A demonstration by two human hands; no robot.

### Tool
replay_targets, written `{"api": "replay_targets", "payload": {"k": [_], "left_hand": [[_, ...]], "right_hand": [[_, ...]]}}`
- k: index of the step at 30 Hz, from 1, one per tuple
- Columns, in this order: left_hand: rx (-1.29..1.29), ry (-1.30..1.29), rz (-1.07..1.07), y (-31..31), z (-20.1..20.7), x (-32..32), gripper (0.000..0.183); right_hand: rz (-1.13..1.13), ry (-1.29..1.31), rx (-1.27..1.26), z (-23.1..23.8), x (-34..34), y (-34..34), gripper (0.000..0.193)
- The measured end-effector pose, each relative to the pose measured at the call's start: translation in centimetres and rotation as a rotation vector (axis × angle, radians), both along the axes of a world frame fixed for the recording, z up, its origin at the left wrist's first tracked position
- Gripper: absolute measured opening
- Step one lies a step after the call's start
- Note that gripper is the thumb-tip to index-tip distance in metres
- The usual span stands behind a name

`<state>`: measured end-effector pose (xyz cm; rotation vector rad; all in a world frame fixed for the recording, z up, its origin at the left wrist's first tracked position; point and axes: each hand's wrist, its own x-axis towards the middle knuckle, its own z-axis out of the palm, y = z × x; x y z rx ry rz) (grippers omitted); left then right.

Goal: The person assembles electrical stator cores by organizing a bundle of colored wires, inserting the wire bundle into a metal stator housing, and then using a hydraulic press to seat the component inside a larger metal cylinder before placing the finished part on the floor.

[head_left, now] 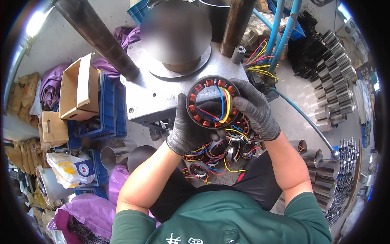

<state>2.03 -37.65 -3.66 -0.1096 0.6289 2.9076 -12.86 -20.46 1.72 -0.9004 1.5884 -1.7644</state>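
Both gloved hands grip a wound stator ring over the grey press table.

The left hand [189, 128] and right hand [254, 107] clasp the stator [212, 101] from either side, above a pile of stators [221, 152]. An open brown carton [79, 87] sits on blue crates [107, 112] at left; a white printed bag [71, 166] lies below.

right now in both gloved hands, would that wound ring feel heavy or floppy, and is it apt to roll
The ring is probably stiff and heavy for its size: a metal core packed with copper coils. Its loose coloured leads look floppy and could snag. Being round, it might roll on edge; both the left hand and right hand grip it.
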Motion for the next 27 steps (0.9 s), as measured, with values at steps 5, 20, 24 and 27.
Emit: {"api": "replay_targets", "payload": {"k": [5, 20, 24, 27], "left_hand": [[0.127, 0.104, -0.061, -0.4, -1.0, -0.2, 0.126], [-0.087, -0.011, 0.005, 0.5, 0.6, 0.1, 0.129], [-0.094, 0.009, 0.04, 1.2, 2.0, 0.4, 0.126], [-0.025, -0.026, 0.112, 2.2, 2.4, 0.7, 0.112]], "right_hand": [[0.041, -0.196, -0.086, -0.7, -0.5, -0.2, 0.047], [0.007, -0.127, -0.053, -1.2, -0.2, 0.6, 0.045], [0.017, -0.114, -0.09, -1.3, -0.4, 0.7, 0.045], [0.042, -0.033, -0.073, -1.4, -1.2, 0.6, 0.045]]}}
